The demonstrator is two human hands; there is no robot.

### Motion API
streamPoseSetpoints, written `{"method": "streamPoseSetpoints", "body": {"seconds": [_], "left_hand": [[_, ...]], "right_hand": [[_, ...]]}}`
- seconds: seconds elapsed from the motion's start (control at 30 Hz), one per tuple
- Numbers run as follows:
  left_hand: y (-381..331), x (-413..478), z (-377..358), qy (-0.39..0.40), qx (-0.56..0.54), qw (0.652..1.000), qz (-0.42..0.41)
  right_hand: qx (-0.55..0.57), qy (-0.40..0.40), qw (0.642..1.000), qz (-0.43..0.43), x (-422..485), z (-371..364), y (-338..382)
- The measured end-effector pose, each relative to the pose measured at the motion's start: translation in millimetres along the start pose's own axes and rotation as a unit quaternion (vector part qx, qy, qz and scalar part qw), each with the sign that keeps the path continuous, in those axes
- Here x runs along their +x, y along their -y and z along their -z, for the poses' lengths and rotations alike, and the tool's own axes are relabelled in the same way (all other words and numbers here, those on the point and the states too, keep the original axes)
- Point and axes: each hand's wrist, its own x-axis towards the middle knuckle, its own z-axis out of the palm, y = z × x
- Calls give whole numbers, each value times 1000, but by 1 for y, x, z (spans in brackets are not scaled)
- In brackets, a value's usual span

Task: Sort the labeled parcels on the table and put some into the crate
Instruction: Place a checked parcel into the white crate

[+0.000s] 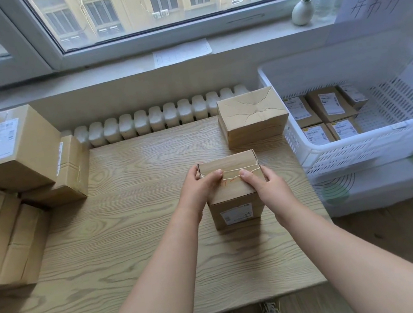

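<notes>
Left hand (201, 187) and right hand (267, 187) both grip the small brown cardboard parcel (234, 199), thumbs on top, fingers wrapped round its sides. The parcel stands on the light wood-grain table (131, 233), centre of frame, with its white label on the near face.

Just behind it sits a creased brown cardboard box (253, 116), no label visible. At right is the white perforated plastic crate (357, 140), with five small labelled brown parcels (326, 110) already lying flat in its left part. At left, a stack of larger brown boxes (16, 167) looks unsorted.

Judgement: the task is partly done. The parcel in hand is undecided, and the left pile is still to go.
</notes>
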Motion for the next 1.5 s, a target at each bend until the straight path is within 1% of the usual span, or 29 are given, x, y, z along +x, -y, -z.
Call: {"method": "streamPoseSetpoints", "body": {"seconds": [0.1, 0.17, 0.23, 0.3, 0.37, 0.43, 0.5, 0.7, 0.8, 0.93, 1.03, 1.13, 1.23, 1.37, 1.5], "left_hand": [[-12, 1, 0, -23, 49, 998, -8], [-12, 0, -1, -24, 63, 998, -10], [-9, 0, 0, -24, 37, 999, -12], [-8, -2, -1, -28, 29, 999, -15], [-5, -3, -2, -30, 25, 999, -7], [-6, -6, -6, -26, 14, 1000, 3], [-6, -8, -10, -27, 5, 1000, 10], [-18, -10, -13, -78, -14, 997, -4], [-18, -12, -12, -79, 17, 997, 0], [-5, -16, -13, -69, 21, 996, 46], [9, -19, -19, -49, 5, 994, 96], [22, -17, -22, -32, 15, 991, 128], [25, -21, -24, -10, 16, 989, 147], [31, -26, -23, 2, 10, 987, 160], [44, -28, -26, 5, 19, 987, 162]], "right_hand": [[16, 17, 999, -39, -1, 0, 2], [19, 7, 997, -81, -1, 4, 3], [29, -26, 989, -145, -1, 11, 4], [54, -48, 973, -219, 2, 20, 0], [90, -34, 958, -270, 0, 26, -5], [121, -2, 950, -290, -4, 27, -4], [141, 22, 948, -284, -5, 26, -3], [213, 29, 953, -214, 2, 29, 9], [190, 21, 965, -181, 8, 31, 10], [138, 24, 981, -135, 13, 27, 9], [116, 17, 983, -142, 10, 22, 5], [99, 27, 983, -154, 7, 18, -2], [73, 33, 986, -144, 8, 15, -9], [71, 53, 987, -133, 6, 8, -18], [58, 42, 988, -136, 6, 8, -28]]}}
